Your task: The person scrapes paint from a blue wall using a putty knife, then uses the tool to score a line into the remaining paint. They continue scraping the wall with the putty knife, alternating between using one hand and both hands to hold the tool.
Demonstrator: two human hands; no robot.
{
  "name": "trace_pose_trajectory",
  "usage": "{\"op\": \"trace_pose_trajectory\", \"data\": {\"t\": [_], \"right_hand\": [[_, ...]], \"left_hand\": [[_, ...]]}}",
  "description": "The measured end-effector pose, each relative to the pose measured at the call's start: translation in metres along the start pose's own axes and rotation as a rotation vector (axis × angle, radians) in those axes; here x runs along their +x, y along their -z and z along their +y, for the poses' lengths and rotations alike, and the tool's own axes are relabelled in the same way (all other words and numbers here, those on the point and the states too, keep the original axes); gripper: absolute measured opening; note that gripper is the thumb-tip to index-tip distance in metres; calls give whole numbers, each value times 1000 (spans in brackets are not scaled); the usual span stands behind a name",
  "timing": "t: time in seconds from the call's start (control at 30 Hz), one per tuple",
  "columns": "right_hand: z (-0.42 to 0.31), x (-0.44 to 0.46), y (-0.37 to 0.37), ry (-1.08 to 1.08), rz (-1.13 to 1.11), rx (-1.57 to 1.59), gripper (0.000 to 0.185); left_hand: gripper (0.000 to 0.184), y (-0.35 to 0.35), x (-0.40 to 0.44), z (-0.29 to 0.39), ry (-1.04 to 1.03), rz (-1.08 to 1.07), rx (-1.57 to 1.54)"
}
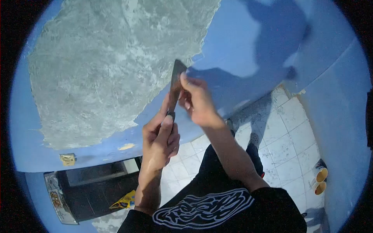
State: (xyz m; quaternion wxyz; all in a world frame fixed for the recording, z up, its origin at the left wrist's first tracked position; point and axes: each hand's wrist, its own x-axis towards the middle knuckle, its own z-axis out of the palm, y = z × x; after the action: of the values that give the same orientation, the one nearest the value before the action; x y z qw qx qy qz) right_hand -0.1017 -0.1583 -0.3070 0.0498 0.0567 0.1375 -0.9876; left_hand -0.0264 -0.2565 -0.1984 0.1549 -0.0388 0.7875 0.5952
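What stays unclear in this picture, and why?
All in the head view:
Scraper: handle mostly hidden by the left hand.
Right hand: blurred, so whether its fingers grip the blade is unclear.
Grey wall patch: cut off by the top edge.
Yellow packet: print too small.
Two containers: contents too small.

- Shirt: pale, stylised lettering-like design across the front; no word legible.
- Yellow packet, left of the shirt: dark markings, too small to read.
- No number, brand or sign legible.
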Motion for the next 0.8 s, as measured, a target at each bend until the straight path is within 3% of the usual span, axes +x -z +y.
{"op": "trace_pose_trajectory", "data": {"t": [0.43,0.5,0.53,0.67,0.77,0.8], "right_hand": [[2,3,9,11,-36,73,32],[13,0,2,-32,2,27,32],[13,9,0,-5,208,29,34],[-14,10,21,121,71,0,35],[1,-9,1,-43,176,-122,37],[4,-9,-2,1,112,-79,34]], "left_hand": [[48,-10,7,-4,-85,-34,129],[47,-2,2,-3,-87,-7,148],[47,-7,13,-2,-90,-13,149],[46,-20,26,-4,-143,-81,201],[47,-13,5,-6,-87,-53,151],[48,-8,4,-7,-66,-43,153]]}}
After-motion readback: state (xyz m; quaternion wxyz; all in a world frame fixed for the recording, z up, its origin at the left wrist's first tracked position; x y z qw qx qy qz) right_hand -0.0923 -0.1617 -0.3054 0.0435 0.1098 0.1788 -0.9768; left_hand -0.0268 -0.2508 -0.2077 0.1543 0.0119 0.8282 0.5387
